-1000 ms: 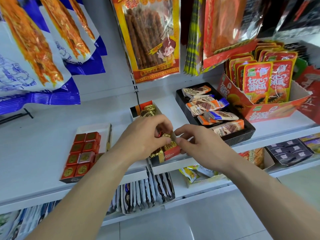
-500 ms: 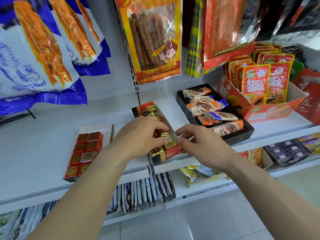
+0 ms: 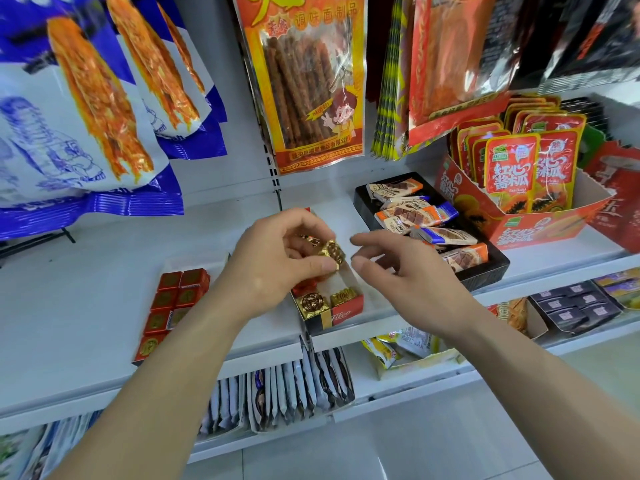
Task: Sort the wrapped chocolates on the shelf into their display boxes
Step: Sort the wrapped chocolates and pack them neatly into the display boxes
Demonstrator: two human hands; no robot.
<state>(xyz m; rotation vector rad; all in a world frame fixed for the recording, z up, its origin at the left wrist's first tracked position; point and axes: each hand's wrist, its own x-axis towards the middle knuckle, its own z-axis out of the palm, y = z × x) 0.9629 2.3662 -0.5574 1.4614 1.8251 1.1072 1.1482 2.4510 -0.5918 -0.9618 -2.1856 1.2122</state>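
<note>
Since the earlier frame, your left hand (image 3: 277, 268) has risen out of the narrow display box (image 3: 346, 310), and your right hand (image 3: 412, 278) has lifted clear of it. Left of centre, the red squares (image 3: 180, 292) lie in rows. At frame centre, your left thumb and fingers pinch a gold-wrapped chocolate (image 3: 333, 252) above that box. Just right of it, your right hand hovers, thumb and forefinger parted, holding nothing, beside the black tray (image 3: 491, 271).

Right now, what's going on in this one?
A person is sorting chocolates at a shelf. The left hand pinches a gold chocolate above the narrow box, which has gold ones at its front end. The right hand hovers beside it, fingers loosely open, holding nothing. A box of red squares sits to the left, a black tray of bars to the right.
</note>
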